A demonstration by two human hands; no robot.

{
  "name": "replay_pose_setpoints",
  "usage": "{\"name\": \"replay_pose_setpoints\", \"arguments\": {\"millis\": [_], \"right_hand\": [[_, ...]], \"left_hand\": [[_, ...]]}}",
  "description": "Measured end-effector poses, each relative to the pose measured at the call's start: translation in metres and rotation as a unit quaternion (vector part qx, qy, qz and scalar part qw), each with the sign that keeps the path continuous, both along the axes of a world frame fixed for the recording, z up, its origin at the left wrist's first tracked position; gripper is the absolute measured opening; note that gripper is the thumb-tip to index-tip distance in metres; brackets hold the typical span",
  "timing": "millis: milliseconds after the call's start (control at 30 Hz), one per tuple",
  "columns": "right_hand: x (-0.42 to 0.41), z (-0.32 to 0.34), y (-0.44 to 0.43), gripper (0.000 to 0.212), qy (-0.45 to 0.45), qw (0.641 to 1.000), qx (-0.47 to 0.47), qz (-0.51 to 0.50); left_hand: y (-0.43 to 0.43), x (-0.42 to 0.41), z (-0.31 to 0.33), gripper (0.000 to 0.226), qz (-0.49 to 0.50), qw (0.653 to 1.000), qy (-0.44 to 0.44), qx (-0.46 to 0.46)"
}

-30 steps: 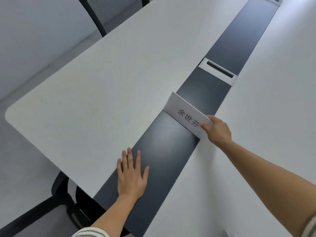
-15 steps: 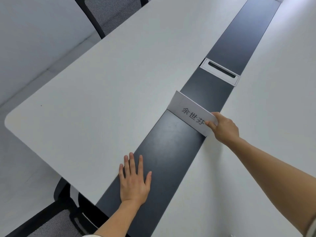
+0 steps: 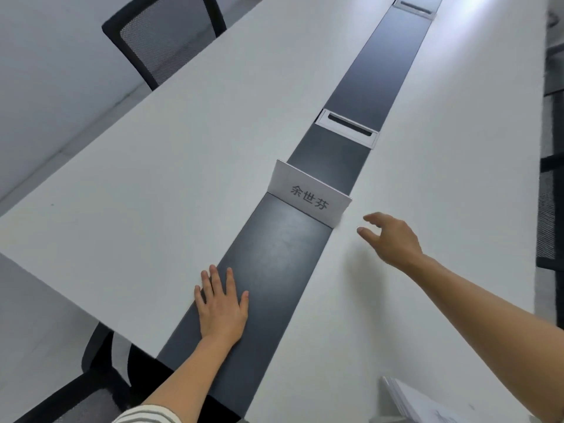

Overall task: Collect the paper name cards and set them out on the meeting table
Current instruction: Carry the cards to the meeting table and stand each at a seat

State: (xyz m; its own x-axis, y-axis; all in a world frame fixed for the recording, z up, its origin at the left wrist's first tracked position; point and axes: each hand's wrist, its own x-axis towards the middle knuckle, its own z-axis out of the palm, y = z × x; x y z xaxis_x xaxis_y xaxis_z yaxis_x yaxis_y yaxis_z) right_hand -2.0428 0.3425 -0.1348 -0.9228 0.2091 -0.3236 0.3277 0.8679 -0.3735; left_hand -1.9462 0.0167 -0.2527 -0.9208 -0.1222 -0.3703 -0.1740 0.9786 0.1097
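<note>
The right hand (image 3: 393,239) hangs above the white table (image 3: 152,184) with its grip loose and spread, thumb and fingers curled but holding nothing, a clear gap between the fingertips and the name card (image 3: 309,195) just beside them. The left hand (image 3: 222,306) lies flat, palm down and fingers stretched, straddling the edge where the white top meets the dark centre strip (image 3: 274,264); it grips nothing. The name card stands upright across that strip, printed face toward the camera, its lower right corner blurring into the white surface so the foot there is hard to make out, and its back side is hidden. Beyond it a white-framed cable slot (image 3: 346,126) sits in the strip, and a second one (image 3: 415,7) is cut off by the top edge. At the bottom right a stack of white papers (image 3: 421,404) is only partly in view. A mesh chair (image 3: 158,35) stands at the far left side; another chair (image 3: 76,392) near the corner is mostly hidden under the table.
</note>
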Motion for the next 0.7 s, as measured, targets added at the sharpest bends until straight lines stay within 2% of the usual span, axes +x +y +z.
{"name": "replay_pose_setpoints", "arguments": {"millis": [67, 167, 333, 500, 600, 700], "right_hand": [[0.035, 0.010, 0.014, 0.036, -0.014, 0.998, -0.062, -0.012], [0.094, 0.025, 0.035, 0.031, -0.031, 0.993, -0.109, -0.019], [0.190, 0.038, 0.079, 0.033, -0.038, 0.990, -0.125, -0.060], [0.271, 0.045, 0.114, 0.063, -0.045, 0.983, -0.140, -0.107], [0.312, 0.043, 0.129, 0.071, -0.070, 0.978, -0.158, -0.113], [0.345, 0.034, 0.139, 0.074, -0.110, 0.970, -0.188, -0.108]], "left_hand": [[0.007, -0.006, 0.018, 0.056, 0.002, 0.998, -0.011, 0.054], [0.034, -0.002, 0.054, 0.034, -0.032, 0.981, 0.031, 0.190], [0.114, 0.045, 0.103, 0.042, -0.174, 0.925, -0.009, 0.338], [0.175, 0.096, 0.113, 0.069, -0.342, 0.872, -0.094, 0.339], [0.194, 0.116, 0.106, 0.086, -0.387, 0.860, -0.145, 0.299], [0.201, 0.127, 0.096, 0.080, -0.377, 0.865, -0.174, 0.282]]}}
